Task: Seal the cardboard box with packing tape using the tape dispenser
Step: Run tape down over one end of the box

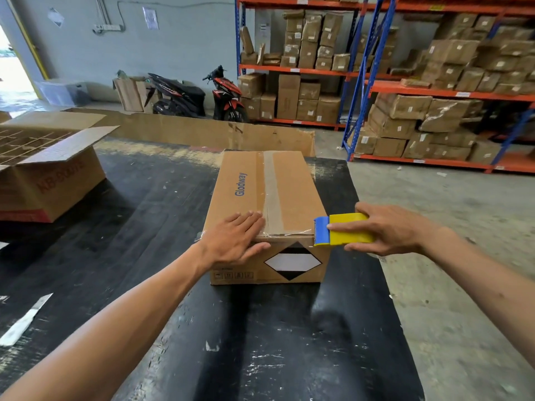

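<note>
The cardboard box (pixel 269 209) sits closed on a black table (pixel 144 227), roughly in the middle, with "Glodway" printed in blue along the left half of its top. The near end panel has a black-and-white diamond label (pixel 292 261) with a blank white middle, and a row of tiny handling symbols (pixel 233 275) lower left that are too small to read. A strip of packing tape (pixel 271 192) runs down the centre seam from the far edge to the near edge, and there's some clear tape glinting along the near top edge too. The left hand (pixel 236 240) lies flat and open on the near-left corner of the box top, fingers spread toward the tape strip, thumb hooked down over the front face. The right hand (pixel 388 228) is wrapped around a yellow and blue tape dispenser (pixel 343 229), thumb below and fingers on top, and the blue end is pressed right at the near-right corner of the box. Off to the left there's a bigger open box (pixel 49 180) with red lettering, looks like "KB-800..." but it's blurry, with cardboard dividers inside. A white strip (pixel 24 319) lies on the table near the left edge. Two motorbikes (pixel 199 95) are parked at the back wall, and orange and blue shelves (pixel 405 82) are stacked with brown parcels whose labels I can't read.
</note>
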A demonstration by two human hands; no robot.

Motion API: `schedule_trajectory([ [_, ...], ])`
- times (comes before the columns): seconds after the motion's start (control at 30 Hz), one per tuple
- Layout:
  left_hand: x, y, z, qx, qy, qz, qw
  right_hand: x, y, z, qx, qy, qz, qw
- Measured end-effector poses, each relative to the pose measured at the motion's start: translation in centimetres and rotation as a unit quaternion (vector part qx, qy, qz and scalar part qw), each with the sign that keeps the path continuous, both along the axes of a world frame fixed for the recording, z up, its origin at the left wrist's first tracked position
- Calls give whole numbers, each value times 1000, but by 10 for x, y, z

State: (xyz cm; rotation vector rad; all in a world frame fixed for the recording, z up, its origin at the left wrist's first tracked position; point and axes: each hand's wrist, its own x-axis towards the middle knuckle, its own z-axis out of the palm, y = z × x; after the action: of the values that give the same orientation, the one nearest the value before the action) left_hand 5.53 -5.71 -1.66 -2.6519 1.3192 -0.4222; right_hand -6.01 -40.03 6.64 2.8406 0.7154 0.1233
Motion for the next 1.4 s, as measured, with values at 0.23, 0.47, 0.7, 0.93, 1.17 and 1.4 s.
schedule_trajectory([
  [0.23, -6, -74, 16, -19, -2, -21, 1000, 11, -6, 2, -34, 16, 28, 999],
  [0.47, 9, -68, 1, 11, 68, -20, 997, 2, 0, -7, -42, -75, 61, 994],
  [0.7, 25, -43, 1, 6, 89, -38, 995, -9, 11, -27, 7, -117, 77, 990],
  [0.93, 31, -33, 1, -6, 86, -63, 994, -30, -17, -30, 18, -155, 60, 986],
  [1.17, 11, -54, 17, -6, 11, -40, 999, -12, -4, -43, 18, -145, 59, 988],
  [1.4, 5, -87, 3, 21, 35, -50, 998, -16, 4, -47, 1, -160, 66, 985],
])
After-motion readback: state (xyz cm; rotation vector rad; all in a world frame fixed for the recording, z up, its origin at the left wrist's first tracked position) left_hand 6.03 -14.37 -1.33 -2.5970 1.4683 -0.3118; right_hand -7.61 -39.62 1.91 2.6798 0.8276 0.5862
